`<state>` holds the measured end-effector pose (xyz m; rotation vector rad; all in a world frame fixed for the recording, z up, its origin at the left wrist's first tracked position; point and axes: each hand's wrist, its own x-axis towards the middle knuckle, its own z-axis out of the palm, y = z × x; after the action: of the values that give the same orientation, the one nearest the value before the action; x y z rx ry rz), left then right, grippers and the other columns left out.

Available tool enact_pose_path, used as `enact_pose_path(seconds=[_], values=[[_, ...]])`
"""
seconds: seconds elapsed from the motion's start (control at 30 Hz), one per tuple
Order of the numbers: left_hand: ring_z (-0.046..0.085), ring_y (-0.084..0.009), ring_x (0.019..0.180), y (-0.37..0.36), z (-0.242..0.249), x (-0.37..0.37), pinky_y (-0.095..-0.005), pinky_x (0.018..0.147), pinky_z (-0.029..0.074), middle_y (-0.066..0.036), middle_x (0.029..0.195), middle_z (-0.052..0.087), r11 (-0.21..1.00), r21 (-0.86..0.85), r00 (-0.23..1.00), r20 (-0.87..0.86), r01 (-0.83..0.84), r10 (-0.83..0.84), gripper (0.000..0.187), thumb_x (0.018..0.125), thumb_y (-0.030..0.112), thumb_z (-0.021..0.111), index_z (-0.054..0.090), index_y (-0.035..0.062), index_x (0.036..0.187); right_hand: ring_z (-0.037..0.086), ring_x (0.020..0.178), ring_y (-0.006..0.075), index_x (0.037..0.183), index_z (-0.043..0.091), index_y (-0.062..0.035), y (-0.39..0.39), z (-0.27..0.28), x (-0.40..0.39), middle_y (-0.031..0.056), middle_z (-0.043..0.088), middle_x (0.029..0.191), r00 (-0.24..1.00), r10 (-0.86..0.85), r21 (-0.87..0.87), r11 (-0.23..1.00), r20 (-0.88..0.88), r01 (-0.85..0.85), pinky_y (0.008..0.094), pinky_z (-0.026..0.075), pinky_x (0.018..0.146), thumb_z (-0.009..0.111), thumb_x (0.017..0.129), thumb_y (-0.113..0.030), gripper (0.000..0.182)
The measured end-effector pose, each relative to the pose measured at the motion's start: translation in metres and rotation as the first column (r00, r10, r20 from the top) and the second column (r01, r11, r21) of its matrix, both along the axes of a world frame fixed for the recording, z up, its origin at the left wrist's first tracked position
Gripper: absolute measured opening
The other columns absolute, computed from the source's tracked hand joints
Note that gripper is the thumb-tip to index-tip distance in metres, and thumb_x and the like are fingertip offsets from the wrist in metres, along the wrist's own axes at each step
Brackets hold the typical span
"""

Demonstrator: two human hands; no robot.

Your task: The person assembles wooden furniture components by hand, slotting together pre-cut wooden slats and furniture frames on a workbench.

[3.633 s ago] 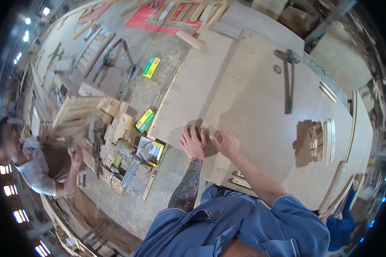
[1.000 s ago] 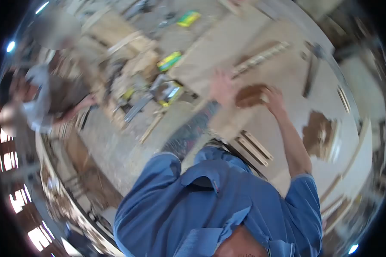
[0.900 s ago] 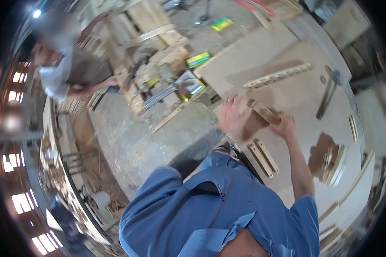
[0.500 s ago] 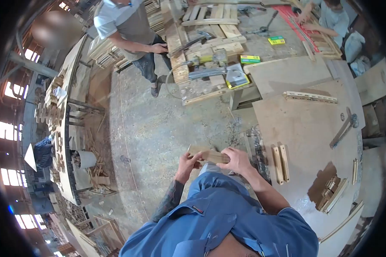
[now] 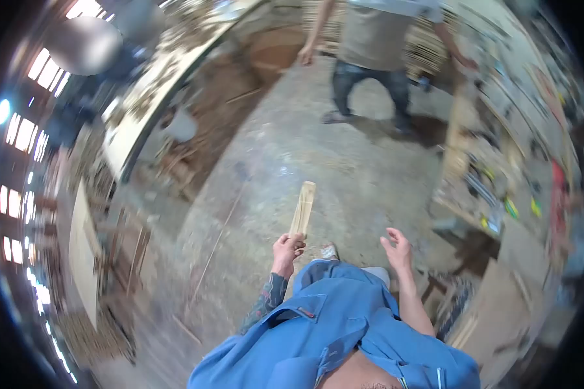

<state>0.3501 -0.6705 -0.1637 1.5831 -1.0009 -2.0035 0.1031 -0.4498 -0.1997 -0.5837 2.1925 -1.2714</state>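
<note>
A short bundle of wooden strips (image 5: 304, 206) points forward and slightly up from my left hand (image 5: 288, 251), whose fingers are wrapped round its near end. My right hand (image 5: 398, 249) hangs in the air to the right of it, fingers apart, holding nothing. Below both hands are my blue work clothes and a shoe (image 5: 329, 251) on the concrete floor.
Ahead stands a person (image 5: 375, 52) beside a workbench (image 5: 459, 129) with tools on it. A long table (image 5: 131, 137) piled with wood runs along the left, a white bucket (image 5: 181, 126) near it. Plywood sheets (image 5: 499, 301) lie at right.
My view has turned left. Both hands held the wood before; my right hand has let go and moved away to the right. The person ahead has stepped away from the bench edge.
</note>
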Motion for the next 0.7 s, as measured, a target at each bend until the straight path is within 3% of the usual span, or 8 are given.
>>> enact_pose_path(seconds=[0.1,0.33,0.43,0.53,0.6,0.63,0.67,0.7], values=[[0.062,-0.0097,0.065,-0.034,-0.015,0.039,-0.0256,0.056,0.048,-0.005,0.085,0.07,0.999,0.013,0.996,0.083,-0.037,0.036,0.02,0.089,0.02,0.071,0.061,0.0056,0.097,0.067,0.103,0.0251,0.122,0.063,-0.0012,-0.055,-0.009,0.0,0.0163,0.069,0.113,0.971,0.224,0.038,0.974,-0.081,-0.222,0.0355,0.052,0.092,0.074,0.084,-0.022,0.045],[0.058,-0.01,0.054,-0.045,-0.054,0.072,-0.0266,0.048,0.045,-0.005,0.074,0.067,0.972,0.182,0.986,0.101,-0.148,0.131,0.024,0.099,0.032,0.056,0.059,0.0085,0.098,0.068,0.097,0.0233,0.119,0.065,-0.0024,-0.113,-0.024,0.014,0.0162,0.071,0.107,0.842,0.5,0.244,0.807,0.205,-0.538,0.0354,0.054,0.086,0.077,0.081,-0.023,0.045],[0.054,-0.013,0.046,-0.034,-0.133,0.109,-0.0298,0.04,0.041,-0.007,0.064,0.061,0.901,0.091,0.896,0.19,-0.424,0.402,0.031,0.1,0.035,0.052,0.059,0.0058,0.093,0.068,0.097,0.023,0.119,0.066,-0.0034,-0.113,-0.095,-0.001,0.0144,0.072,0.103,0.807,0.475,0.337,0.74,0.35,-0.582,0.036,0.053,0.085,0.079,0.079,-0.027,0.048],[0.056,-0.0203,0.044,0.008,-0.203,0.175,-0.0376,0.038,0.041,-0.011,0.06,0.059,0.722,0.019,0.662,0.417,-0.692,0.623,0.041,0.094,0.037,0.057,0.065,-0.0019,0.086,0.068,0.098,0.026,0.114,0.068,-0.0007,-0.11,-0.185,-0.043,0.0142,0.072,0.107,0.67,0.694,0.488,0.502,0.264,-0.713,0.0379,0.053,0.087,0.078,0.078,-0.032,0.049],[0.055,-0.0238,0.044,0.042,-0.213,0.222,-0.0384,0.037,0.039,-0.01,0.057,0.055,0.618,0.082,0.562,0.52,-0.782,0.643,0.039,0.091,0.038,0.06,0.063,0.0019,0.076,0.069,0.094,0.0276,0.111,0.07,-0.0009,-0.123,-0.199,-0.062,0.0142,0.073,0.105,0.337,0.826,0.756,-0.155,0.453,-0.636,0.0397,0.054,0.084,0.076,0.079,-0.033,0.046],[0.055,-0.0238,0.044,0.088,-0.266,0.28,-0.0384,0.037,0.039,-0.01,0.057,0.055,0.606,0.084,0.554,0.518,-0.791,0.652,0.039,0.091,0.038,0.06,0.063,0.0019,0.076,0.069,0.094,0.0276,0.111,0.07,-0.0009,-0.128,-0.199,-0.065,0.0142,0.073,0.105,0.325,0.831,0.758,-0.164,0.451,-0.631,0.0397,0.054,0.084,0.076,0.079,-0.033,0.046],[0.053,-0.0227,0.043,0.075,-0.296,0.287,-0.0366,0.036,0.038,-0.008,0.057,0.054,0.38,0.062,0.358,0.501,-0.923,0.788,0.033,0.092,0.033,0.059,0.061,0.0061,0.073,0.07,0.09,0.0298,0.11,0.071,-0.004,-0.131,-0.199,-0.065,0.0144,0.073,0.103,0.594,0.777,0.751,0.261,0.209,-0.606,0.0406,0.055,0.081,0.076,0.078,-0.031,0.042],[0.052,-0.0221,0.043,0.073,-0.293,0.304,-0.0356,0.036,0.038,-0.007,0.057,0.054,0.364,0.102,0.358,0.545,-0.926,0.758,0.035,0.092,0.035,0.06,0.061,0.0075,0.071,0.071,0.086,0.032,0.109,0.072,-0.0071,-0.145,-0.198,-0.064,0.0145,0.073,0.101,0.816,0.578,0.621,0.638,0.005,-0.455,0.0415,0.055,0.079,0.076,0.078,-0.03,0.039]])
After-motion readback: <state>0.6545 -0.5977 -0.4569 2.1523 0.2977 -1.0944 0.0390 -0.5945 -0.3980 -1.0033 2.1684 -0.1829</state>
